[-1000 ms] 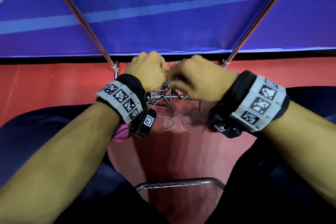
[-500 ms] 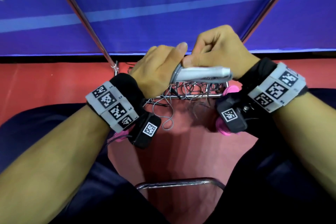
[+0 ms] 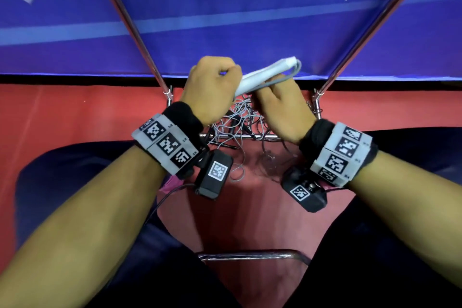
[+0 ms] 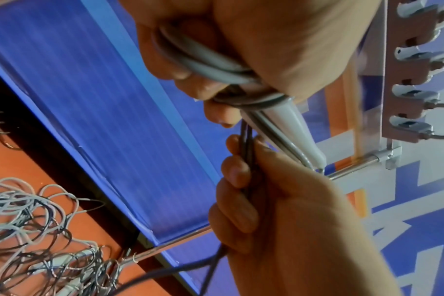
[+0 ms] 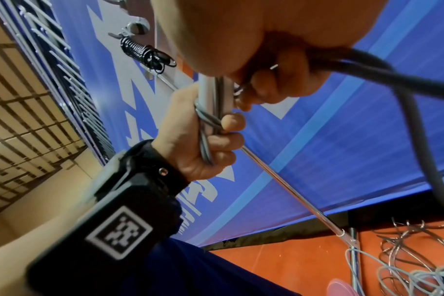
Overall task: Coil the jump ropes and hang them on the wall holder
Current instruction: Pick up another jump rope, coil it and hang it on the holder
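Jump rope handles, white, paired.

Head view:
- Gripping both in left hand, fingers wrapped fully round, no gap.
- Holding them tilted up to the right, in front of blue banner.
- Noting grey cord looping off the top end and running back down alongside.
- Clasping that cord in right hand just below the handles, curled tight round it.
- Keeping both hands above tangle of loose ropes on red floor.

Left wrist view:
- Pinning turns of cord against the handles under the curled left fingers.
- Curling right fingers round two cord strands, thumb side hidden.
- Seeing wall holder, with its row of hooks, beyond the hands at the right; cannot tell whether touching.

Right wrist view:
- Seeing the left fist closed on handles and cord together.
- Trailing cord out of the right fist toward the right edge.
- Noting coiled black rope hanging on a hook, upper left.
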Available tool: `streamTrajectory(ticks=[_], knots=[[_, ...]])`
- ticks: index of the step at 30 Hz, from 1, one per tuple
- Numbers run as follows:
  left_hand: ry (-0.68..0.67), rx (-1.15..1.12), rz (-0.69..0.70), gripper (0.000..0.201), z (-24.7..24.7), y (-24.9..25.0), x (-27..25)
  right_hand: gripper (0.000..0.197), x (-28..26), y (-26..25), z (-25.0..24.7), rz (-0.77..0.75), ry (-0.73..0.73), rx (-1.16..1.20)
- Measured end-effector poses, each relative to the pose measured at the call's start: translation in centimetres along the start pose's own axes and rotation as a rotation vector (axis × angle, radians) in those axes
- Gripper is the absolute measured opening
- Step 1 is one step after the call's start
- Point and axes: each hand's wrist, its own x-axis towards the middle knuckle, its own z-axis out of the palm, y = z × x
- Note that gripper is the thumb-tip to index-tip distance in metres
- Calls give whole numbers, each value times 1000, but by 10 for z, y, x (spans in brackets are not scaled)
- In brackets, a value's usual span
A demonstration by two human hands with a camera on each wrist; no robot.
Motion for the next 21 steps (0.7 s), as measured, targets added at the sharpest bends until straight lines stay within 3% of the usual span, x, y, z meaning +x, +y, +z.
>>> streamTrajectory(ticks=[2,6,7,10,13,17,21], knots=[[28,62,15,34,-2,-4,-1,26,-5,-4,0,17,-61,73],[34,94,-6,29,1,-7,-3,62,-10,-10,1,65,-139,181],[38,92,-15,26,2,-7,-3,58,-11,-10,1,71,-144,205],[56,60,-28,23,3,-7,-1,22,-10,-9,-1,65,-150,266],[62,30,3,27,6,-7,1,32,-8,-7,-1,73,-125,296],[59,14,-5,57,12,-9,0,21,-7,-4,0,57,-152,246],[-4,-22,-3,55,11,-10,3,38,-8,1,2,19,-152,70]])
